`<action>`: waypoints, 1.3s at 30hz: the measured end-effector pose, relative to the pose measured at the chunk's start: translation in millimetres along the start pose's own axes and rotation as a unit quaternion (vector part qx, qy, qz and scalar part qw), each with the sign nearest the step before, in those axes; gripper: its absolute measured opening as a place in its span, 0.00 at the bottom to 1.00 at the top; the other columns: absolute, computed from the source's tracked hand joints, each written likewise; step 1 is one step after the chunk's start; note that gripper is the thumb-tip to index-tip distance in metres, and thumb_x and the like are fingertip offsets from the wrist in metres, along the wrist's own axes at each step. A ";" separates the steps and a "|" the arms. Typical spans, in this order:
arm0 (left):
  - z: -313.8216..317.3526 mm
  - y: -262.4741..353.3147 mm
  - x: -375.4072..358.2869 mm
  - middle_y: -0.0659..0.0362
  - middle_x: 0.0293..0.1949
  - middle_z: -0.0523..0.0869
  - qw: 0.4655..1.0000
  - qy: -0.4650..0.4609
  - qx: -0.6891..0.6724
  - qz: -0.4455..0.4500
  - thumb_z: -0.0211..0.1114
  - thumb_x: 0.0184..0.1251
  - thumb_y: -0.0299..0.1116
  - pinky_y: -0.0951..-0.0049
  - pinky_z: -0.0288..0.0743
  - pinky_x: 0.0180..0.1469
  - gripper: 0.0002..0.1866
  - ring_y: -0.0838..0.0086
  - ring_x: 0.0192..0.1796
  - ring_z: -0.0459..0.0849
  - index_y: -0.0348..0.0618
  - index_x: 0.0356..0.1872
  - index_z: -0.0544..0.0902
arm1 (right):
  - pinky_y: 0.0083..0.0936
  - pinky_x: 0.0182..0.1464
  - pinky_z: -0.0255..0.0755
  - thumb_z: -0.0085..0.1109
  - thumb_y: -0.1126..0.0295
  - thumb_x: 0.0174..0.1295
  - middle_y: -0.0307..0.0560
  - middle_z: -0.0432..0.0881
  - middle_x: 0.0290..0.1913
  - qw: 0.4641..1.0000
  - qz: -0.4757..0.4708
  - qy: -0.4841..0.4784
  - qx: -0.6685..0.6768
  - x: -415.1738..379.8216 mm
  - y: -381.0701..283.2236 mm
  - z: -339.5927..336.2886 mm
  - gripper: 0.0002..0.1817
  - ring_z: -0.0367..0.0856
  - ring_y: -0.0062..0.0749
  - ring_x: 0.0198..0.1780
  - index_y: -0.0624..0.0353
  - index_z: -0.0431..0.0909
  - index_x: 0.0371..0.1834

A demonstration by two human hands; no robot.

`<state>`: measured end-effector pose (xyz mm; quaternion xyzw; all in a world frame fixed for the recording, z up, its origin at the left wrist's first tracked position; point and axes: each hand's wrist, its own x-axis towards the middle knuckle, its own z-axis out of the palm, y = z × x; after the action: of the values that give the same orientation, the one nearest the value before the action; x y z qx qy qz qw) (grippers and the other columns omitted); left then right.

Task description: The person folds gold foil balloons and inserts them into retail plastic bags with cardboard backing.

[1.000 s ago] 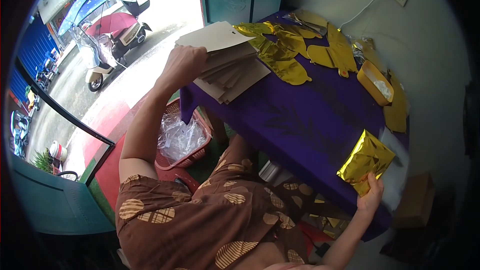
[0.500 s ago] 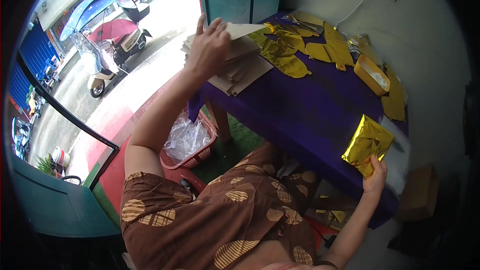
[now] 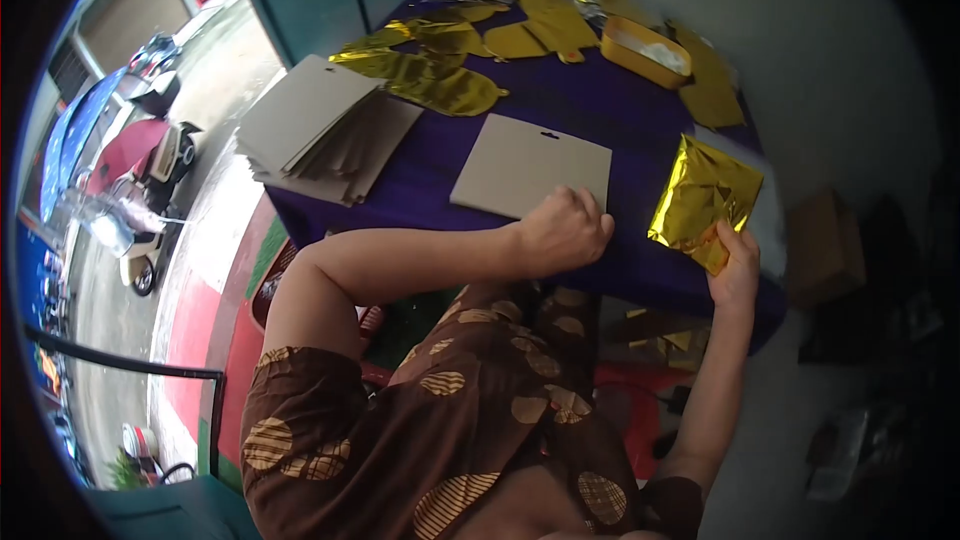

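My left hand point(image 3: 566, 230) is closed at the lower right edge of a grey cardboard card point(image 3: 530, 168) with a small hanging slot near its top edge. The card is over the purple cloth in front of me; whether it rests flat cannot be made out. At the right side of the table, my right hand point(image 3: 737, 262) grips a folded gold foil balloon point(image 3: 703, 195) by its lower corner, thumb on top. A stack of similar cards point(image 3: 305, 120) sits at the table's left end, its layers uneven.
Flat gold foil balloons point(image 3: 440, 80) spread along the back of the purple-covered table point(image 3: 545, 90). A yellow tub point(image 3: 645, 53) with white contents stands near the back right. Beyond the doorway at left is a parked scooter point(image 3: 150, 175). A cardboard box point(image 3: 825, 245) sits at the right.
My left hand has moved from the card stack to the right and toward me, bringing one card along. My right hand keeps hold of the folded foil balloon. The view has turned.
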<state>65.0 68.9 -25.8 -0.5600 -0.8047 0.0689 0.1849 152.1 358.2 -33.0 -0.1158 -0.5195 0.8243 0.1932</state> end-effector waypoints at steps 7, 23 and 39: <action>2.8 0.1 -6.5 0.35 0.59 0.78 0.980 0.084 -0.182 0.014 0.68 0.64 0.48 0.47 0.71 0.65 0.28 0.44 0.63 0.78 0.27 0.46 0.79 | 0.36 0.63 0.77 0.55 0.76 0.70 0.57 0.81 0.58 0.999 0.005 -0.038 -0.033 9.1 -27.0 4.3 0.20 0.83 0.40 0.58 0.75 0.71 0.63; -8.3 -91.5 5.2 0.38 0.67 0.75 0.972 -0.107 -0.186 0.095 0.60 0.73 0.52 0.47 0.67 0.69 0.28 0.46 0.72 0.70 0.43 0.65 0.77 | 0.29 0.53 0.83 0.57 0.78 0.67 0.50 0.88 0.49 0.993 0.100 -0.057 0.033 -1.5 7.9 2.8 0.13 0.88 0.31 0.46 0.69 0.83 0.52; 128.9 -271.8 351.7 0.46 0.37 0.90 0.941 0.078 -0.272 -0.186 0.64 0.62 0.35 0.55 0.81 0.52 0.10 0.50 0.45 0.88 0.41 0.35 0.90 | 0.31 0.54 0.82 0.61 0.78 0.66 0.51 0.88 0.49 0.985 0.168 -0.034 0.020 -2.2 -0.4 0.6 0.13 0.87 0.32 0.46 0.70 0.83 0.51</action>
<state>-328.4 308.5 19.3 -0.4331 -0.8654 -0.2324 0.0976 153.9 356.9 -32.4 -0.1696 -0.4823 0.8587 0.0360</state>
